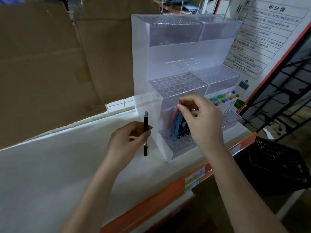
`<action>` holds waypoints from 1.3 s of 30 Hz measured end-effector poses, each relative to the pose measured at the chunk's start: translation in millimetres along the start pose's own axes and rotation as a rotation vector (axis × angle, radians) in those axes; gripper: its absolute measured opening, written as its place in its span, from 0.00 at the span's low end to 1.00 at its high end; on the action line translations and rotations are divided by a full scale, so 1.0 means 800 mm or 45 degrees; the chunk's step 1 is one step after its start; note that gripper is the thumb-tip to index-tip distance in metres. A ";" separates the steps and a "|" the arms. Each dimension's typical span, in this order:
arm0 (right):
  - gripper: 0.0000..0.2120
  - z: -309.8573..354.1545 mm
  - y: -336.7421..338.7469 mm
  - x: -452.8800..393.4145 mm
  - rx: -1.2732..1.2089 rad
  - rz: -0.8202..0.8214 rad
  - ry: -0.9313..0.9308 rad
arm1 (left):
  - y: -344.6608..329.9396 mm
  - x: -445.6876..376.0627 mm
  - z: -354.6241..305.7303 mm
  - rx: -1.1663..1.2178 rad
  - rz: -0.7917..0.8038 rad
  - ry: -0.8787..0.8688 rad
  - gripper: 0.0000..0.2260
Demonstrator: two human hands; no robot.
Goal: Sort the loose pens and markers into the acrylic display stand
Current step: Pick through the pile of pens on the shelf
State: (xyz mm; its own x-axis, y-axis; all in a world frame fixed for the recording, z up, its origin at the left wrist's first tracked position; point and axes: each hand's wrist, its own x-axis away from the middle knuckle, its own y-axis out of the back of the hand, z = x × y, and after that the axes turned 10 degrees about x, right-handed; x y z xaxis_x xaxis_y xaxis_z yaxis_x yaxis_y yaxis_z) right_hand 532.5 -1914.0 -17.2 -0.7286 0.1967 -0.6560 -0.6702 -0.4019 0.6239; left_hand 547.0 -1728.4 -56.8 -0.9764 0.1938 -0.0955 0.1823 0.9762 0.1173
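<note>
Flattened cardboard sheets (50, 64) lean at rear left. White shelf surface (50, 174) with orange front edge (151, 197) carrying a price label (195, 179). Printed notice with Chinese text (262, 36) at right. Black plastic crate (276, 165) below, dark wire rack (286, 84) beyond.

My left hand (129, 140) gripping an upright black pen (145, 132) at centre frame, my right hand (202, 120) pinching the pink pen (173, 116) among blue ones in the acrylic stand's (168, 56) lowest tier, cardboard (42, 64) upper left
</note>
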 end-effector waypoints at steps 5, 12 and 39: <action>0.07 0.005 -0.003 0.000 0.151 -0.024 0.094 | 0.003 0.001 0.000 0.004 0.049 -0.003 0.10; 0.07 0.004 -0.003 0.005 0.209 -0.060 0.122 | 0.012 0.002 0.001 -0.029 0.061 0.004 0.09; 0.04 -0.008 -0.029 0.019 0.471 -0.119 0.271 | -0.002 0.015 0.000 0.038 0.102 -0.009 0.11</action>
State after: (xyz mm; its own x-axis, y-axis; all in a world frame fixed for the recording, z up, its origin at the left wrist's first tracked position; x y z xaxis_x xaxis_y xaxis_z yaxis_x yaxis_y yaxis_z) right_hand 537.9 -1906.9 -44.5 -0.6432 0.0124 -0.7656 -0.7654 -0.0364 0.6425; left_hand 534.6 -1727.7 -58.3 -0.9576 0.2722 -0.0942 0.2634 0.9599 0.0957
